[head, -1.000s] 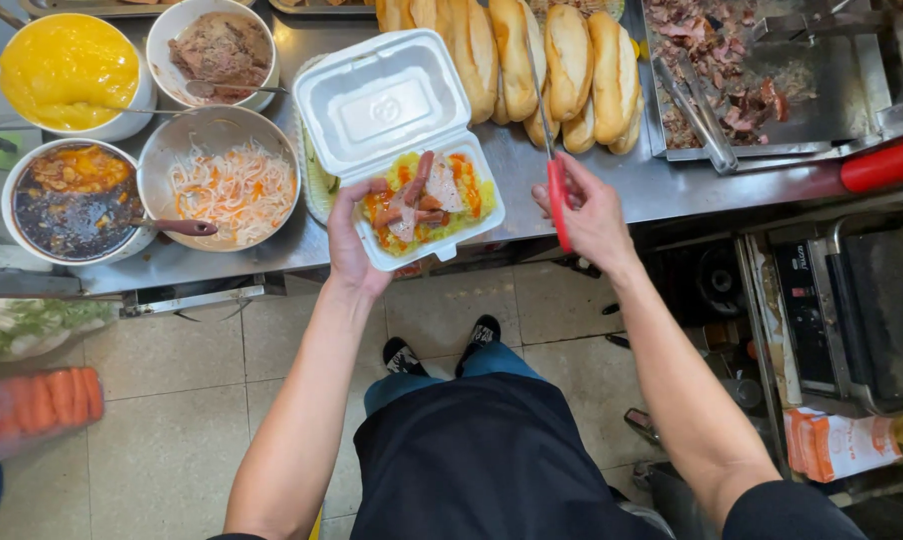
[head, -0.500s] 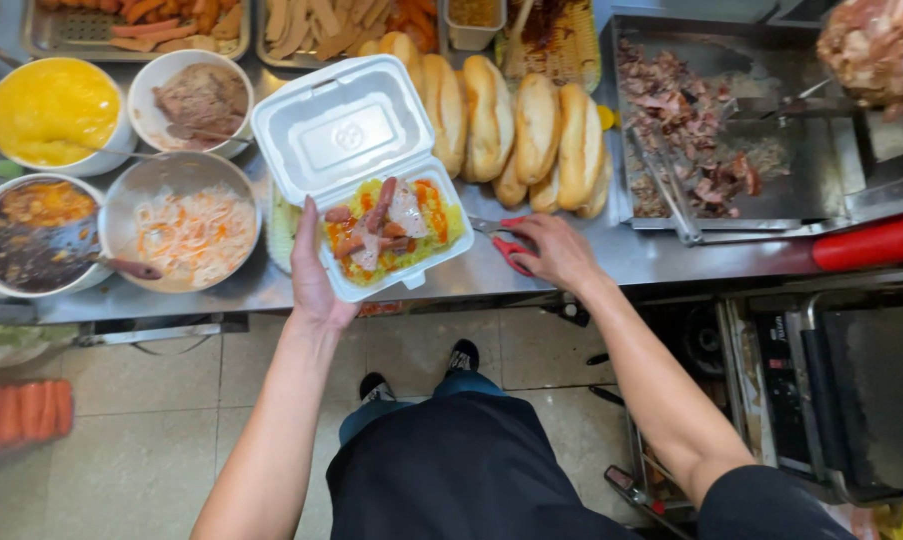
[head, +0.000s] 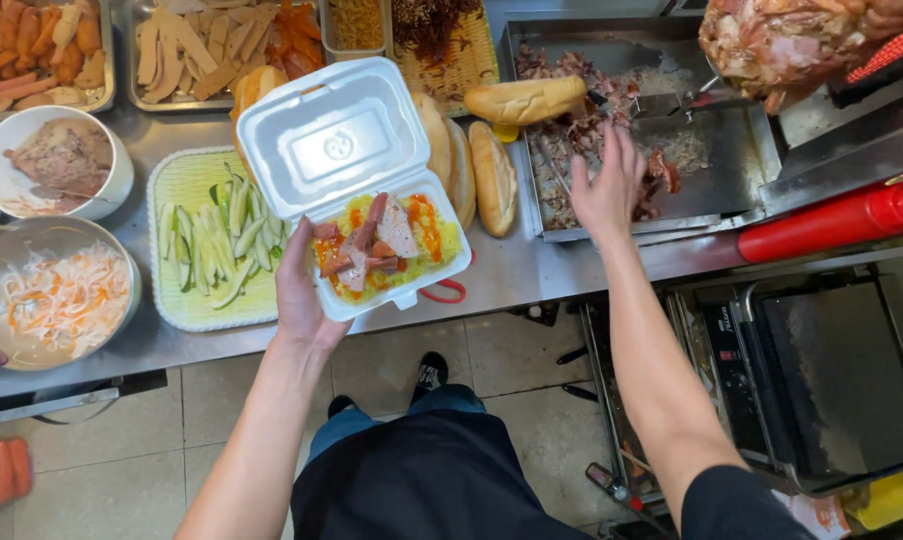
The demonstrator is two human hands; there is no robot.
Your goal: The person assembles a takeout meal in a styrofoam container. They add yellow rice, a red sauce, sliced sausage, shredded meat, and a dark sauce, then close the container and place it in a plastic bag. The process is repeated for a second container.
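Note:
My left hand (head: 304, 287) holds a white foam box (head: 323, 140) from below, its lid standing open. Yellow rice with sliced sausage and ham (head: 376, 245) fills the bottom half. My right hand (head: 609, 187) is empty with fingers spread, reaching over the front edge of the metal griddle tray (head: 751, 150) toward chopped grilled meat (head: 571, 140) and the metal tongs (head: 546, 165) lying in it. Red-handled scissors (head: 443, 292) lie on the counter just under the box.
Bread rolls (head: 491, 170) lie beside the tray, and one sits on its rim. Cucumber strips on a green tray (head: 186, 180), a pickle bowl (head: 61, 295), a pâté bowl (head: 56, 160), a red sauce bottle (head: 831, 222) and a rotating meat spit (head: 781, 40) surround me. A press grill (head: 831, 380) sits low right.
My right hand set the red scissors down on the counter and rose to the griddle tray. The view shifted right, and the foam box stayed in my left hand.

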